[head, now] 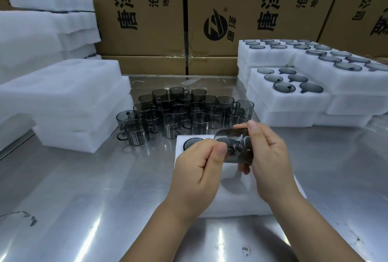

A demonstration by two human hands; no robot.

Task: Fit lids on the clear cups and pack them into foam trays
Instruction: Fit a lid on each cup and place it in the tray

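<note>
My right hand [270, 156] grips a smoky clear cup [235, 146] tipped on its side above a white foam tray [226, 194] on the steel table. My left hand [199, 165] pinches the small dark part at the cup's open end [230, 149]; I cannot tell whether that is a lid knob or the handle. One cup with a lid [192, 143] sits in the tray's far left pocket. Behind the tray stands a cluster of several loose cups with handles [184, 112].
Packed foam trays [291, 98] with lidded cups are stacked at the right. Empty foam trays [69, 98] are piled at the left. Cardboard boxes [231, 9] wall off the back. Bare steel table [84, 198] lies in front left.
</note>
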